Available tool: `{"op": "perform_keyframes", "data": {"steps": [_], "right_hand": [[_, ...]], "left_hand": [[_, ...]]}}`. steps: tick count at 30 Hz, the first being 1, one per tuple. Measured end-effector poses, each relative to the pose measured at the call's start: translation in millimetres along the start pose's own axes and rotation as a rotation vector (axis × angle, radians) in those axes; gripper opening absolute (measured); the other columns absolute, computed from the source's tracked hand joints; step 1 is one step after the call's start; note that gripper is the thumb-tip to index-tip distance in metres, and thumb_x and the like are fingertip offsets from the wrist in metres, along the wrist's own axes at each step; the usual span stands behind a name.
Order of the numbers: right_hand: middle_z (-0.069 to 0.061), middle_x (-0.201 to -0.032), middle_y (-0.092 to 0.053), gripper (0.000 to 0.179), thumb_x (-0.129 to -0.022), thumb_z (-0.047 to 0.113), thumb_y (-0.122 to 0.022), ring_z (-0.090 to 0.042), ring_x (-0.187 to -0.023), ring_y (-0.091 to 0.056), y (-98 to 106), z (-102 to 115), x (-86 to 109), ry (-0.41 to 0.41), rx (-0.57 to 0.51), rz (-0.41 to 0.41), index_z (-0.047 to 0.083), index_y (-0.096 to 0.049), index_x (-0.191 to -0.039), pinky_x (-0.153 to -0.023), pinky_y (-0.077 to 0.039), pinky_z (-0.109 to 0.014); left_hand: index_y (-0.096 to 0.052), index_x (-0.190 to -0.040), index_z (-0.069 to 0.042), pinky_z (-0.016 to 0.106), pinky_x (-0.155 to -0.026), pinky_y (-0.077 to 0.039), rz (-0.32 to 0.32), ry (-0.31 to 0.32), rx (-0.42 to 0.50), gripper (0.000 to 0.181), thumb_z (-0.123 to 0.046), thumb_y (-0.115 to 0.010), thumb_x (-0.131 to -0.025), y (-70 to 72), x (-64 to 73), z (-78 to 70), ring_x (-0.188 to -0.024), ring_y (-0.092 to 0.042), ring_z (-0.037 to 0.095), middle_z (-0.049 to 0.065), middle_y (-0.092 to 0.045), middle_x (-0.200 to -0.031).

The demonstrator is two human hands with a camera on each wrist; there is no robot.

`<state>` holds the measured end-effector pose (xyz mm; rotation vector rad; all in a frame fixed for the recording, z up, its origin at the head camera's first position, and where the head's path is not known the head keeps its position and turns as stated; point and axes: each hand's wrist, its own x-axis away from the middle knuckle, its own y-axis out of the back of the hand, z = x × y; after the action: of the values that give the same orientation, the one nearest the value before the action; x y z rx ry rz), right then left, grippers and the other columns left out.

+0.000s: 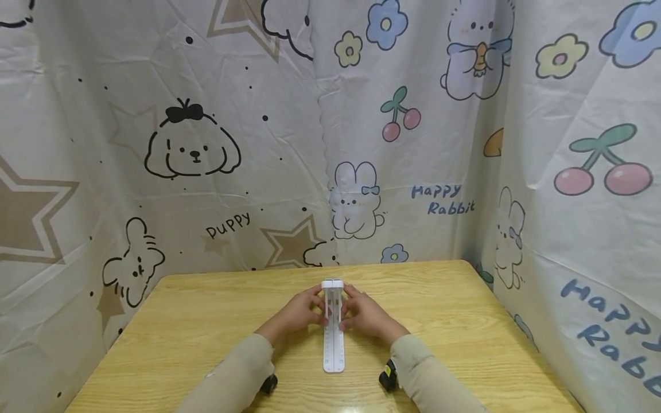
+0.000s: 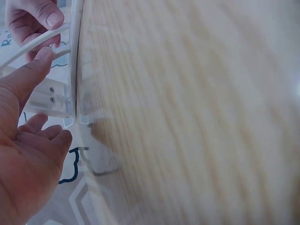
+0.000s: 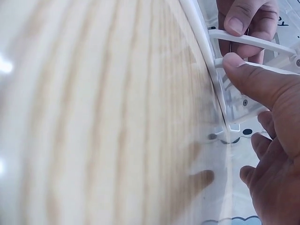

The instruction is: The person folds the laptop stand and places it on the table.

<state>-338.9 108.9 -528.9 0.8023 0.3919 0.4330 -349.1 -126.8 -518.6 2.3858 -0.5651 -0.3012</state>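
Observation:
A white folding stand (image 1: 333,353) rests on the wooden table, its long flat base toward me and a narrow raised frame at its far end. My left hand (image 1: 302,312) grips the frame from the left, and my right hand (image 1: 364,312) grips it from the right. In the left wrist view, the left thumb lies along one of the slim white struts (image 2: 35,43), while the lower fingers curl loosely below. From the right wrist, the right thumb touches the near strut (image 3: 274,69); the other hand's thumb and fingers pinch the far one.
The light wooden table (image 1: 206,321) has rounded far corners. Printed fabric curtains (image 1: 289,143) hang close behind it and along both sides. Black wrist cameras (image 1: 388,376) sit under the sleeves, near the tabletop.

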Motion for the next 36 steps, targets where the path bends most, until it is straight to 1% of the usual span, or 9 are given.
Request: {"op": "perform_keyframes", "data": {"steps": [4,8,15,19,23,30,36], "right_hand": [[-0.013,-0.167,-0.03,0.019,-0.082,0.016,-0.086,-0.041,-0.156,-0.019,-0.9,0.2,1.5,-0.01,-0.007,-0.01,0.018,-0.068,-0.077,-0.125,-0.011,-0.065],[-0.01,-0.167,-0.032,0.017,-0.083,0.014,-0.085,-0.04,-0.156,-0.019,-2.0,1.1,1.7,-0.025,-0.036,-0.026,0.018,-0.069,-0.078,-0.125,-0.012,-0.065],[-0.007,-0.166,-0.033,0.018,-0.083,0.011,-0.084,-0.038,-0.156,-0.02,-2.4,1.6,-1.3,-0.055,-0.085,-0.058,0.018,-0.068,-0.077,-0.126,-0.013,-0.062],[-0.006,-0.165,-0.035,0.018,-0.083,0.01,-0.084,-0.037,-0.156,-0.021,-2.4,1.3,-2.6,-0.077,-0.125,-0.073,0.017,-0.068,-0.08,-0.126,-0.014,-0.06],[-0.003,-0.164,-0.038,0.017,-0.083,0.011,-0.084,-0.035,-0.155,-0.024,-2.6,2.0,-3.4,-0.102,-0.13,-0.088,0.017,-0.068,-0.08,-0.126,-0.017,-0.058],[-0.001,-0.16,-0.044,0.017,-0.083,0.012,-0.084,-0.036,-0.152,-0.031,-4.0,2.2,-6.0,-0.126,-0.101,-0.137,0.018,-0.069,-0.079,-0.125,-0.025,-0.055],[-0.003,-0.155,-0.051,0.018,-0.082,0.011,-0.085,-0.034,-0.148,-0.04,-3.3,0.7,-10.2,-0.117,-0.104,-0.169,0.018,-0.069,-0.077,-0.123,-0.03,-0.052]], "left_hand": [[-0.076,-0.081,-0.019,0.06,-0.125,-0.022,-0.003,-0.011,0.002,0.014,-0.011,-0.088,-0.078,-0.3,-0.4,1.0,-0.151,-0.03,0.041,0.01,-0.037,-0.164],[-0.075,-0.082,-0.016,0.061,-0.124,-0.022,-0.001,-0.023,0.0,0.013,-0.009,-0.087,-0.079,0.2,-0.8,1.8,-0.151,-0.031,0.042,0.012,-0.038,-0.163],[-0.071,-0.084,-0.011,0.061,-0.124,-0.022,-0.016,-0.028,-0.004,0.011,-0.007,-0.082,-0.084,1.4,-1.0,0.2,-0.15,-0.031,0.044,0.014,-0.038,-0.163],[-0.07,-0.085,-0.01,0.062,-0.123,-0.023,-0.038,-0.021,0.026,0.011,-0.006,-0.081,-0.086,-0.4,-0.1,-1.3,-0.149,-0.032,0.046,0.015,-0.04,-0.161],[-0.071,-0.087,-0.007,0.062,-0.123,-0.024,-0.06,-0.015,0.046,0.008,-0.005,-0.078,-0.087,-2.4,-0.2,-1.9,-0.149,-0.033,0.045,0.015,-0.042,-0.16],[-0.074,-0.09,-0.01,0.061,-0.121,-0.029,-0.105,-0.014,0.018,0.004,-0.007,-0.077,-0.09,-3.6,-3.0,-2.8,-0.145,-0.039,0.044,0.015,-0.048,-0.155],[-0.076,-0.091,-0.004,0.061,-0.12,-0.032,-0.143,-0.006,0.005,0.005,-0.008,-0.077,-0.089,-4.2,-6.0,-4.7,-0.142,-0.044,0.043,0.015,-0.053,-0.15]]}}
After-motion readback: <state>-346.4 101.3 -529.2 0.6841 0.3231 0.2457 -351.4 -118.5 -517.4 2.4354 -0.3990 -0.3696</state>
